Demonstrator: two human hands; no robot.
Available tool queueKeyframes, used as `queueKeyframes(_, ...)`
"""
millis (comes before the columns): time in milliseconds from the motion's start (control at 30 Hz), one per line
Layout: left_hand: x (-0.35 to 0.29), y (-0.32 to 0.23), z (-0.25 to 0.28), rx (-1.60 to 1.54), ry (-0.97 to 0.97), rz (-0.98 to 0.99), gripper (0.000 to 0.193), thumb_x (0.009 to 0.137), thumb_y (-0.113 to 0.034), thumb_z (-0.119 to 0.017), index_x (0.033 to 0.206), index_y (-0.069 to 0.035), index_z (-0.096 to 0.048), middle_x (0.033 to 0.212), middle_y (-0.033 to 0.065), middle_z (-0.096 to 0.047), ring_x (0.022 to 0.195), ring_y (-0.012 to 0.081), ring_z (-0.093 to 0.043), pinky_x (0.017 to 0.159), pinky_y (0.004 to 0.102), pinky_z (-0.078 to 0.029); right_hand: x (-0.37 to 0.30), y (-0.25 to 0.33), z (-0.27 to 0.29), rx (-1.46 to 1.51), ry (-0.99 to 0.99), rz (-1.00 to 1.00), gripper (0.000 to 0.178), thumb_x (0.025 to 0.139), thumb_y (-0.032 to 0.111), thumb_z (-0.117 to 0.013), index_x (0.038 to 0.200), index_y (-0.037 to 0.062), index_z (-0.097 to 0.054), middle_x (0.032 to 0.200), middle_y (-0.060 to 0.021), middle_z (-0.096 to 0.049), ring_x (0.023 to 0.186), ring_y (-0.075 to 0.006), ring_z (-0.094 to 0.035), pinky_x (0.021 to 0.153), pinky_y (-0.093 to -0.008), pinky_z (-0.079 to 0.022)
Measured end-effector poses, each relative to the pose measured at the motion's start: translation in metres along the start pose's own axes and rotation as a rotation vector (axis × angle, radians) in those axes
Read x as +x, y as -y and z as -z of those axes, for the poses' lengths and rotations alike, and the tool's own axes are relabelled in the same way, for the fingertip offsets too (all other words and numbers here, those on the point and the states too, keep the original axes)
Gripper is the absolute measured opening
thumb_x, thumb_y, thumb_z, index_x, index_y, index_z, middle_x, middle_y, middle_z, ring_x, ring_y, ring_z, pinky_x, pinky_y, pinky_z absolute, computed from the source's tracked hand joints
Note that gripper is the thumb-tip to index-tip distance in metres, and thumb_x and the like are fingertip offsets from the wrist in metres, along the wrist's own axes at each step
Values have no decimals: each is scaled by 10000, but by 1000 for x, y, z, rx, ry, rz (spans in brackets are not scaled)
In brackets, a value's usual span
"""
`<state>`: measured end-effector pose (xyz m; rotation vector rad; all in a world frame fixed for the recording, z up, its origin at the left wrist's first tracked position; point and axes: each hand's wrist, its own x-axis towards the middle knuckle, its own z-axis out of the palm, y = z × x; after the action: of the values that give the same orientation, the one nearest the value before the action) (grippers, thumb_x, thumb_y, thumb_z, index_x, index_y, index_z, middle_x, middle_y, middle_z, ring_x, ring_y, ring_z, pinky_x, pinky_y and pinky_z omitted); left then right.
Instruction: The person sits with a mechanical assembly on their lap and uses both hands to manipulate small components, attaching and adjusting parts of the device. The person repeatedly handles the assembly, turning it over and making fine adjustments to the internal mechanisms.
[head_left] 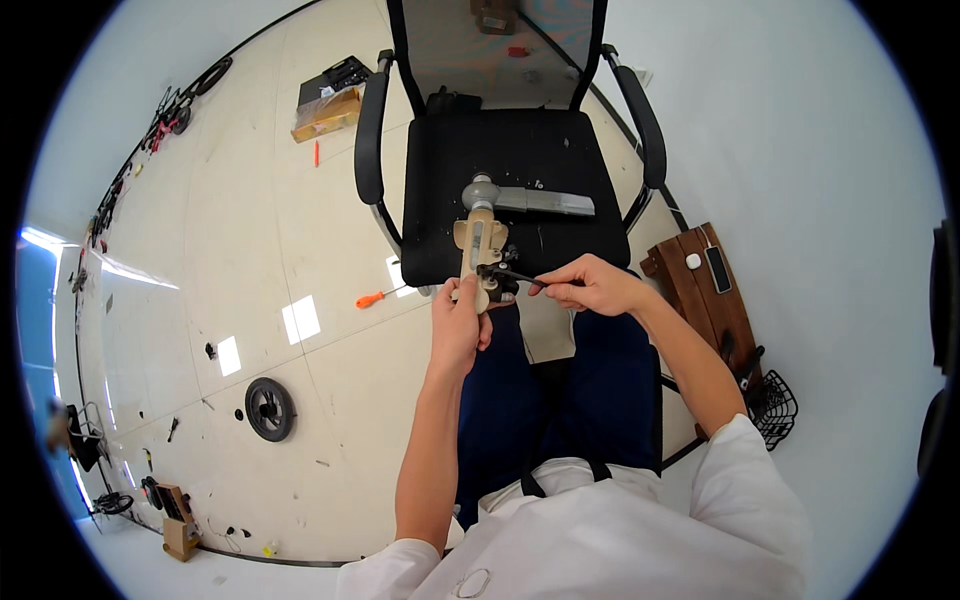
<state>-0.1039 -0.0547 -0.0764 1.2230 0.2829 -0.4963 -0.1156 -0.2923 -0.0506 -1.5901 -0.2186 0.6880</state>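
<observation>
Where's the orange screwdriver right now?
In the head view, the orange screwdriver lies on the floor to the person's left, just left of the black chair and beyond the left hand.

We count two bare hands, the left hand (458, 325) and the right hand (592, 285), meeting over one tan and grey part (480, 240) and one dark hex key (510, 273). Far from us stands one black office chair (520, 160), and on the floor to the left we see one orange screwdriver (372, 298), one small black wheel (270, 409) and one cardboard box (326, 112). On the right sit one wooden block (700, 290) and one black wire basket (776, 408).
</observation>
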Motion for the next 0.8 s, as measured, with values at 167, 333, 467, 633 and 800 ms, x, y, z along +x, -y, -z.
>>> queueKeyframes(167,-1,7,-1,-3,8,3,248,1023,-260,-489,941,-28,-457,691,148,-632,336,102,-383,303,254,-259,12,4,18,-227,28,13,260,980,129,-574,1172,-8,-683,684,32,-498,579,-55,-370,525,-227,-325)
queueKeyframes(333,-12,7,-1,-19,45,7,238,1028,-257,-480,943,-35,-465,775,210,-690,333,98,-359,308,238,-257,43,7,38,-232,-69,-54,275,929,128,-641,1179,19,-677,793,-11,-610,582,-67,-462,532,-233,-399)
queueKeyframes(467,-13,9,2,-116,47,-13,246,1021,-264,-493,932,-37,-461,769,197,-682,351,105,-397,315,240,-293,65,-1,24,90,-249,48,252,881,74,-684,1106,-36,-658,886,-51,-607,653,-104,-569,631,-226,-477)
queueKeyframes(633,-9,8,-3,-88,32,-40,279,1019,-284,-504,891,-44,-444,675,122,-618,371,130,-455,323,261,-333,107,10,-12,407,-555,70,284,884,63,-649,1141,-59,-635,968,-133,-705,738,-139,-638,730,-262,-550)
queueKeyframes(800,-14,14,-11,-60,0,-62,274,1008,-268,-501,953,-1,-501,613,77,-543,381,150,-481,326,268,-347,115,53,-70,-278,-193,146,272,863,58,-651,1122,-17,-687,935,-136,-737,823,-160,-687,756,-289,-551)
